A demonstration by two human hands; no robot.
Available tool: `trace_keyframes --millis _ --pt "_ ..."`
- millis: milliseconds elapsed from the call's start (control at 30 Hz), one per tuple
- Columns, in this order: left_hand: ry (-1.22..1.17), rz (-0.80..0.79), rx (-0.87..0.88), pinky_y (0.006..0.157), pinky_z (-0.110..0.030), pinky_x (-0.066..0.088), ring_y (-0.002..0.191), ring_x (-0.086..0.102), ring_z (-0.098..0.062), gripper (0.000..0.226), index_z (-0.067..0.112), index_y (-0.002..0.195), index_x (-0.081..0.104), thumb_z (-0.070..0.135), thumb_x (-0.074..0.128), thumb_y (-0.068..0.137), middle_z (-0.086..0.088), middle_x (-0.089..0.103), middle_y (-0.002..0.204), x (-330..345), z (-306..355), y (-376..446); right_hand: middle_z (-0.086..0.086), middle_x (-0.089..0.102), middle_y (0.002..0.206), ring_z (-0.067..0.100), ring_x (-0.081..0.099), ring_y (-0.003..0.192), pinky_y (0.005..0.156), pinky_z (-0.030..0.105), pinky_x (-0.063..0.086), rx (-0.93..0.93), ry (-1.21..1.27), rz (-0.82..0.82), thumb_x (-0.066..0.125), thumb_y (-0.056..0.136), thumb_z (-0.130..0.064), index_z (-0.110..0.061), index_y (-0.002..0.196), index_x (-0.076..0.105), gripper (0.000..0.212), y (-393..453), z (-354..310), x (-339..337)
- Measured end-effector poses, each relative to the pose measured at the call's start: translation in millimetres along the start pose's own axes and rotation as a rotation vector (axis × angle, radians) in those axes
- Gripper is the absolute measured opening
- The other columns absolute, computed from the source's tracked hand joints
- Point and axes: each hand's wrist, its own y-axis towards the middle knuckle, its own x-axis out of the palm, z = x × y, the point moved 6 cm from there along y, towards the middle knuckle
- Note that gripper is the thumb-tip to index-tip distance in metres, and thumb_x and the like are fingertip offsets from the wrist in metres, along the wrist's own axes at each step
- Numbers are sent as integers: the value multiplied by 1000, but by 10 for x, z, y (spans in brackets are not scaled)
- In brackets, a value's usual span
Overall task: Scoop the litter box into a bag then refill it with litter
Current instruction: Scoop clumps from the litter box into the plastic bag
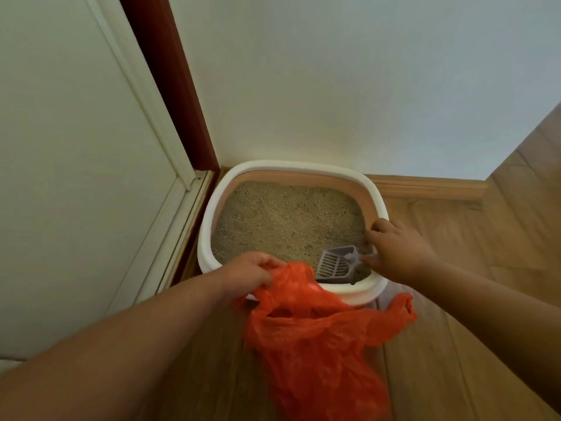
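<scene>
A white litter box point(375, 192) with a pink inner wall stands in the room's corner, filled with beige litter point(282, 220). A grey slotted scoop point(335, 265) lies in its near right corner, head toward me. My right hand point(394, 250) reaches over the box's right rim and its fingers hold the scoop's handle. My left hand point(252, 271) grips the top edge of an orange plastic bag point(312, 338), which hangs open over the box's near rim and down onto the floor.
A white wall point(334, 86) runs behind the box and a white door point(76, 147) with a dark red frame point(170, 86) stands to the left. Wooden floor point(485, 238) and a wooden skirting board point(425, 186) lie to the right.
</scene>
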Motion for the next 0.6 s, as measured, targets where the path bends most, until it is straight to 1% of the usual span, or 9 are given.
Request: trace_keyframes --millis 100,167,300,367,433,467,533,567,600 --pt "61 33 65 66 -26 61 82 73 -18 37 14 121 72 -7 59 93 -8 75 108 81 24 137 -11 55 109 13 58 98 76 31 52 -3 152 -19 56 94 -48 -32 107 62 22 -124 -125 -68" --pt "35 103 100 68 -30 59 82 73 -23 29 15 112 74 -3 61 95 -11 76 104 140 45 198 -9 56 99 14 60 83 67 30 51 57 219 -63 54 95 -44 -29 98 61 17 -238 -168 -48" --pt "37 304 128 70 -26 50 83 68 -15 22 22 95 76 5 63 93 7 74 92 236 56 237 -7 58 83 13 59 72 66 33 56 157 325 -75 55 94 -39 -30 84 58 14 -499 -201 -6" --pt "62 358 113 70 -27 48 84 67 -14 23 25 88 74 5 62 91 12 71 88 306 9 188 -7 60 78 12 61 69 65 31 56 194 347 -206 56 92 -35 -32 79 56 13 -596 -216 97" --pt "159 355 106 74 -29 54 83 69 -13 23 27 84 73 7 62 88 13 72 84 371 -29 165 -6 63 85 13 63 77 68 29 54 214 304 -359 56 90 -36 -29 86 60 9 -702 -219 243" --pt "215 331 111 76 -30 56 83 70 -13 21 28 84 73 10 63 88 12 73 83 390 -21 167 -4 65 95 15 63 84 71 28 54 200 292 -401 56 89 -37 -28 96 63 13 -740 -235 281" --pt "313 265 102 80 -30 58 86 71 -13 18 27 87 74 12 64 88 10 74 88 395 40 195 -2 65 119 17 63 103 87 31 54 133 281 -512 58 88 -38 -26 119 62 34 -813 -298 378" --pt "342 237 94 81 -30 58 88 70 -15 18 26 90 75 12 63 89 8 74 91 378 84 213 -2 62 127 19 61 111 95 32 52 72 248 -584 60 89 -37 -25 128 60 41 -852 -355 414" --pt "366 208 80 80 -30 58 89 71 -17 18 25 92 75 12 63 89 5 75 94 368 125 234 -3 61 129 20 60 115 99 33 50 17 193 -644 61 90 -35 -22 130 58 42 -902 -401 446"
